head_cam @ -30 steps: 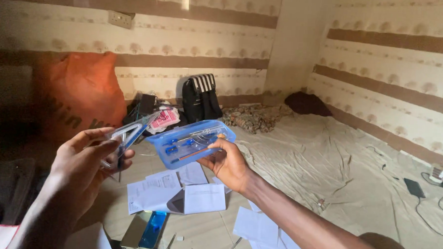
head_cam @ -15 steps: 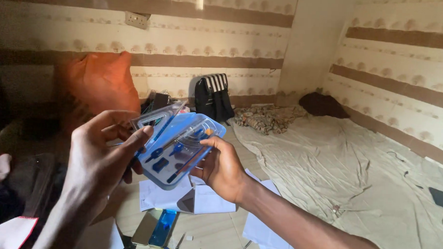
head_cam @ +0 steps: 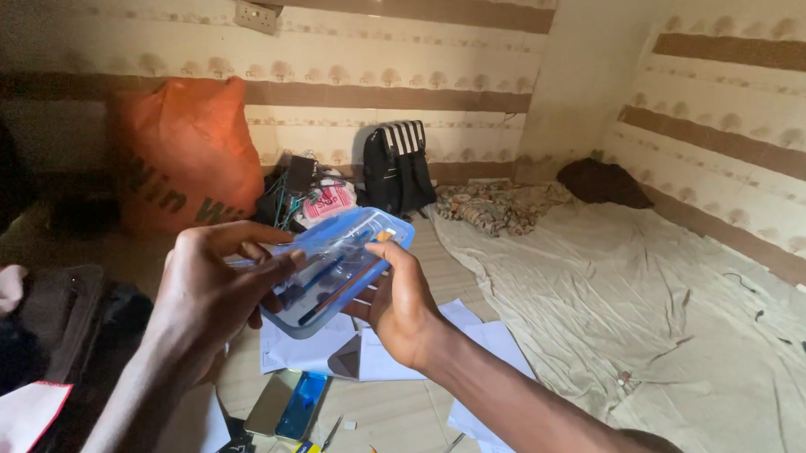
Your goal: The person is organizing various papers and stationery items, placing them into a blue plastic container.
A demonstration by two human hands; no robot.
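Both hands are up close here: the left hand (head_cam: 206, 291) is clamped over the near end of a blue plastic geometry-set tray (head_cam: 335, 264), seemingly pressing clear set squares down onto it, and the right hand (head_cam: 400, 302) grips the tray's far side from underneath, so the tray sits right between them in mid-air. I'd say the tools look mostly slotted in, with the flat pieces not fully seated. Below the hands, loose papers (head_cam: 327, 349) litter the floor, and beyond them a black backpack (head_cam: 398, 168) and orange sack (head_cam: 187, 152) stand against the wall.
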